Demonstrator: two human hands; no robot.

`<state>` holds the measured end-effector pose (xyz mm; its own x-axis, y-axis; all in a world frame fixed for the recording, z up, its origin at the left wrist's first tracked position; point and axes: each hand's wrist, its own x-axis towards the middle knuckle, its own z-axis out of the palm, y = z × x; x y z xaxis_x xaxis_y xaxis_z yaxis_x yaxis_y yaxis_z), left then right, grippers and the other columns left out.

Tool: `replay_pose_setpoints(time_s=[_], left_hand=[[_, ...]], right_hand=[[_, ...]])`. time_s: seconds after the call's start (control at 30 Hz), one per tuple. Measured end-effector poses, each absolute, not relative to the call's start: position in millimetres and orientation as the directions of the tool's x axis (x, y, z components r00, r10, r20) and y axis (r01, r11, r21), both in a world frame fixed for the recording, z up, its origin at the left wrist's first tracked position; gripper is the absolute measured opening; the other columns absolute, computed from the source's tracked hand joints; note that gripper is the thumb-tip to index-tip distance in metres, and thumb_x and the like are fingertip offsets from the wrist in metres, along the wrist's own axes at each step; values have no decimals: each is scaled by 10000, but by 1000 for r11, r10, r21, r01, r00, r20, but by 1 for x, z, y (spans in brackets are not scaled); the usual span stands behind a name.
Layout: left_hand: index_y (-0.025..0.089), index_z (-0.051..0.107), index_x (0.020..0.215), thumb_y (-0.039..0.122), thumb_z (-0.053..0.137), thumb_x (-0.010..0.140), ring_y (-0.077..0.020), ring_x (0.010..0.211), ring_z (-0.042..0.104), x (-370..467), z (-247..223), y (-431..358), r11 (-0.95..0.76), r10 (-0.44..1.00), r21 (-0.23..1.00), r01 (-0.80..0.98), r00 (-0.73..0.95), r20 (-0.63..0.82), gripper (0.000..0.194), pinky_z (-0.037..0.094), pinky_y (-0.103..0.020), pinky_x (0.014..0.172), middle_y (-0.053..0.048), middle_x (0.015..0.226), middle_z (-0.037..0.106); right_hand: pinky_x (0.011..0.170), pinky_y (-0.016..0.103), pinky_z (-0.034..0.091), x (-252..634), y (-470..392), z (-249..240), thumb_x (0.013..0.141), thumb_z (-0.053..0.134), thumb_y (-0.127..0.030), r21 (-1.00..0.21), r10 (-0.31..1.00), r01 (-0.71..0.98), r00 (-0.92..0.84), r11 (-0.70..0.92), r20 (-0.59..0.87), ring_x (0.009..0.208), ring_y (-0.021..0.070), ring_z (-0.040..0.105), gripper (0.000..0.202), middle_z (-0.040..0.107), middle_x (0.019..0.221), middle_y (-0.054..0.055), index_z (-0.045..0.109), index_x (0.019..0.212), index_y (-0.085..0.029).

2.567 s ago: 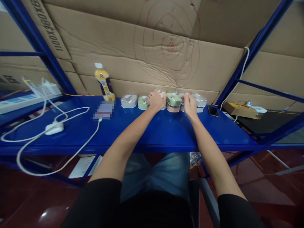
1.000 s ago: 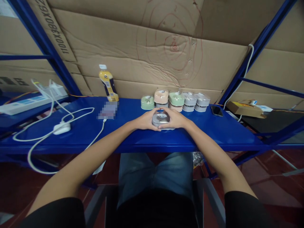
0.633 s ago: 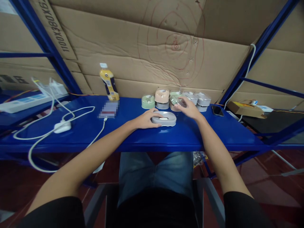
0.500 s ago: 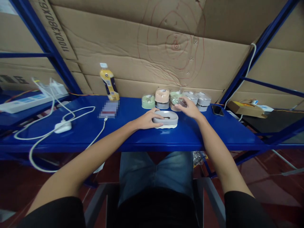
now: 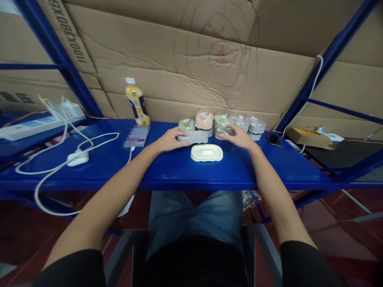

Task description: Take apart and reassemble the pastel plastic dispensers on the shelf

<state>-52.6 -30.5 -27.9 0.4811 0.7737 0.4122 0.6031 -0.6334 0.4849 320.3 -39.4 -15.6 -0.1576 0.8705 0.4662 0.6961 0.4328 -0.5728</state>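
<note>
My left hand (image 5: pixel 170 140) grips a grey oval dish (image 5: pixel 197 138) by its left end, thumb along the near side. The dish is tipped so its side wall faces me, in front of a green box (image 5: pixel 187 124) and a peach box (image 5: pixel 204 118). On the tabletop nearer me lies a cream oval tray (image 5: pixel 206 153) with a raised middle, apart from both hands. My right hand (image 5: pixel 240 137) has its fingers and thumb closed around the right side of a green box with a clear cover (image 5: pixel 222 124); part of that box is behind the fingers.
Grey boxes with clear covers (image 5: pixel 256 125) stand right of the green one. A phone (image 5: pixel 274 139) lies farther right. At the left are a yellow bottle (image 5: pixel 137 103), a blurred flat device (image 5: pixel 137 136), a white charger (image 5: pixel 78 158) and looped cables. Cardboard (image 5: pixel 155 79) backs the blue table (image 5: pixel 167 173).
My left hand has lifted the grey dish off the cream tray and carried it back and left, uncovering the tray. My right hand has stayed at the green box.
</note>
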Motion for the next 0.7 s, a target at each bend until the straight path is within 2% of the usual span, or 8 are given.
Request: replay_pose_setpoints(time_s=[0.07,0.17,0.23,0.4,0.7], left_hand=[[246,810,1222,659,783,848,-358,1318,710,-43,-32,-37,-675,738,493,550,507,445,558,515,-567,1221,-132,1351,781],[217,669,1483,635,832,822,-379,1392,686,-23,-39,-47,-715,698,505,485,544,466,799,520,-555,1224,-172,1515,715],[204,577,1572,632,880,776,-405,1432,666,-12,-45,-51,-723,687,514,462,559,463,953,527,-560,1223,-201,1577,668],[216,476,1633,636,953,699,-456,1488,627,2,-56,-55,-742,655,535,404,607,449,1130,513,-609,1239,-224,1623,623],[199,416,1673,653,975,665,-493,1493,622,5,-65,-49,-730,660,554,400,624,419,1239,517,-636,1228,-242,1619,624]], right_hand=[[978,624,640,316,-43,-14,769,891,-748,-571,865,684,-186,455,466,1012,368,770,776,825,1119,132,782,1342,-237],[1091,607,612,306,-52,-9,738,926,-702,-567,816,594,-327,570,477,1208,382,763,811,804,1356,130,775,1397,-255],[1146,591,591,297,-58,-8,708,957,-663,-556,767,529,-446,641,460,1317,380,736,825,773,1462,104,774,1421,-290],[1214,622,542,273,-63,-13,664,1003,-628,-475,678,493,-618,729,398,1359,390,726,874,789,1443,79,768,1455,-340],[1213,626,530,260,-57,-25,683,992,-682,-389,667,547,-662,742,341,1359,419,698,978,753,1461,124,711,1535,-293]])
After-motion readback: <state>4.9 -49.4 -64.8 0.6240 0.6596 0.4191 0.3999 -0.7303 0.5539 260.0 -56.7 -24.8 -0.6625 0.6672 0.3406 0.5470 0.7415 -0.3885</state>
